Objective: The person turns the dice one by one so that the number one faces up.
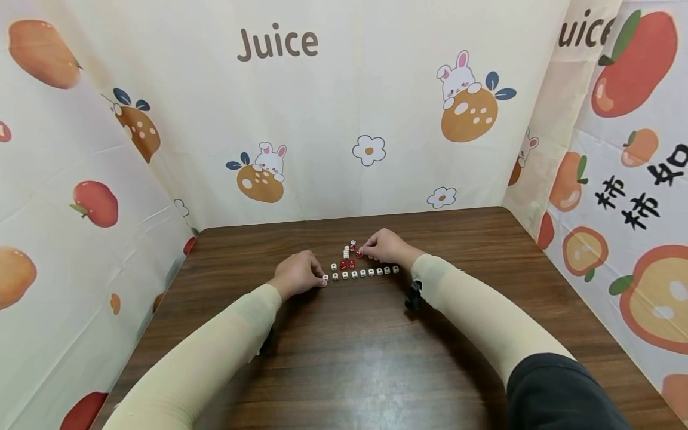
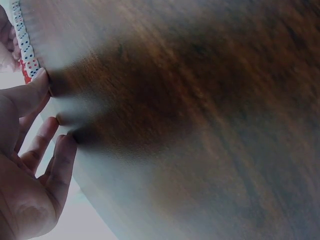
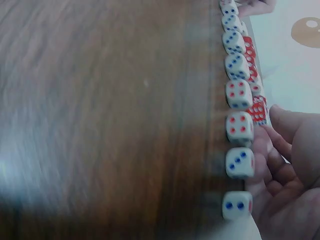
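Your left hand (image 1: pixel 298 273) is at the left end of the front row, thumb and finger pinching the white end die (image 1: pixel 325 278); in the left wrist view the other fingers stand apart, bent towards the wood. Your right hand (image 1: pixel 387 246) reaches in behind the row, pinching a red die (image 1: pixel 359 254) between thumb and finger, just right of the small cluster. Cannot tell whether that die touches the tabletop (image 1: pixel 349 358).

Front row: white dice side by side with narrow gaps, running left to right near the far part of the tabletop. Right wrist view, near end: the right-end die (image 3: pixel 237 205) turns two blue pips to the camera, its neighbour (image 3: pixel 240 162) three blue, the next (image 3: pixel 239 126) four red.

Behind the row: a lone white die (image 1: pixel 334 267) near the left end; two red dice (image 1: pixel 347 264) side by side to its right; white dice (image 1: pixel 346 252) beyond those; farther off, another red die (image 1: pixel 352 248) with a white one (image 1: pixel 353 242) at it. Stacked or merely lined up, cannot tell.

Pale sleeves (image 1: pixel 478 310) cover your forearms; a black object (image 1: pixel 413 295) sits at your right wrist. Tabletop is dark, wood-grained. Behind it hangs a cream backdrop (image 1: pixel 333 107) printed "Juice", with rabbits on orange fruit.
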Demonstrator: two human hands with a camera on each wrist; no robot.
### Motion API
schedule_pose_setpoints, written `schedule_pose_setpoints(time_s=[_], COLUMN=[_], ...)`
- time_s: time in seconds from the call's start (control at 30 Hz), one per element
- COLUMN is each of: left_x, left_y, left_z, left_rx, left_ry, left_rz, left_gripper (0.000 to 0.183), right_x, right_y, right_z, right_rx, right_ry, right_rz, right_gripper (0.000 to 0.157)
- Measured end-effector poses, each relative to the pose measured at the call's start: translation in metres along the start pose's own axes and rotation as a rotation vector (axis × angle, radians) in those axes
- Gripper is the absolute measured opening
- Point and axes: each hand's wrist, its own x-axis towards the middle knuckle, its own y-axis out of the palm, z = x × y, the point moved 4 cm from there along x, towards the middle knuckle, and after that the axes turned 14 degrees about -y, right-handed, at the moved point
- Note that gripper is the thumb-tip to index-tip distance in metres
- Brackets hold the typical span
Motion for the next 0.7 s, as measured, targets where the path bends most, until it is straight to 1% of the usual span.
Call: schedule_pose_setpoints(time_s=[0.17, 0.3, 0.53, 0.6, 0.7], left_x=[0.0, 0.0003, -0.0004, -0.0006, -0.0008], left_y=[-0.0004, -0.0001, -0.0005, -0.0004, -0.0003], left_z=[0.0006, 0.0006, -0.0004, -0.0005, -0.0001], left_rx=[0.0, 0.004, 0.003, 0.001, -0.002], left_ry=[0.004, 0.001, 0.003, 0.003, -0.002], left_rz=[-0.002, -0.003, 0.0, 0.0, -0.001], left_gripper=[0.01, 0.01, 0.009, 0.009, 0.009], right_x=[0.0029, 0.0014, -0.0007, -0.0011, -0.0015], right_y=[0.0038, 0.0029, 0.0014, 0.0014, 0.0021], right_z=[0.0022, 0.0024, -0.0022, -0.0025, -0.0013], right_rx=[-0.034, -0.043, -0.029, -0.025, -0.012], right_ry=[-0.007, -0.02, -0.031, -0.029, -0.028], right_rz=[0.002, 0.009, 0.02, 0.018, 0.014], right_gripper=[0.024, 0.02, 0.015, 0.016, 0.02])
